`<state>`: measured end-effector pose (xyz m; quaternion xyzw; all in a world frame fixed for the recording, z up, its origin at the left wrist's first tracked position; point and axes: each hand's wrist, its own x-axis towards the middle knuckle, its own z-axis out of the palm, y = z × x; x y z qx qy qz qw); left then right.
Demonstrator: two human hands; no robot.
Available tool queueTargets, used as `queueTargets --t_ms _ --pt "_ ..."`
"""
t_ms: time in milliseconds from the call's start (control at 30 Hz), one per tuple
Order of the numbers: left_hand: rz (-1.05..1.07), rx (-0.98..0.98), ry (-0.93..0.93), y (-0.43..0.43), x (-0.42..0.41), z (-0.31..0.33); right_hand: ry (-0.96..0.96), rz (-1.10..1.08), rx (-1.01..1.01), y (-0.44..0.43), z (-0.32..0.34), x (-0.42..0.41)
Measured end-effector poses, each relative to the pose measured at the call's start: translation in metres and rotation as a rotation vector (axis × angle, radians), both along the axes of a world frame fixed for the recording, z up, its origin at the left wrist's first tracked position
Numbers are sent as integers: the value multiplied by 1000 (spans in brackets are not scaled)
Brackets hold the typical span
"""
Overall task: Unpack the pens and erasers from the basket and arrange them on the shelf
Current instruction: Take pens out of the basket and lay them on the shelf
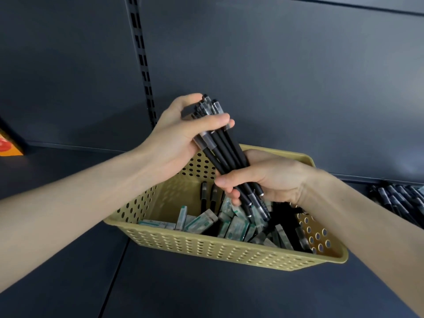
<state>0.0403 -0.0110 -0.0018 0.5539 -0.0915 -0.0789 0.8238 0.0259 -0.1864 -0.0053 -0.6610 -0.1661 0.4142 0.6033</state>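
A bundle of several black pens (226, 148) with clear caps slants above the yellow perforated basket (220, 253). My left hand (183, 138) grips the bundle's upper end. My right hand (270, 180) grips its lower end, just over the basket's inside. Inside the basket lie several erasers (202, 222) in green-and-white sleeves and a few more black pens (203, 196) leaning on the far wall. The basket stands on the dark shelf (206, 294).
A row of black pens (399, 198) lies on the shelf at the far right. An orange box (9, 145) stands at the left edge. A slotted upright (143, 60) runs down the dark back panel.
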Motion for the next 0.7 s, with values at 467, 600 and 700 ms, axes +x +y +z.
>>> queueTargets --t_ms 467,600,700 --pt "-38 112 -244 -72 -27 54 -310 -236 119 -52 42 -51" --pt "-94 111 -300 -128 -55 68 -345 -287 147 -105 50 -87" --pt "-111 120 -281 -183 -82 62 -359 -362 145 -155 44 -120"
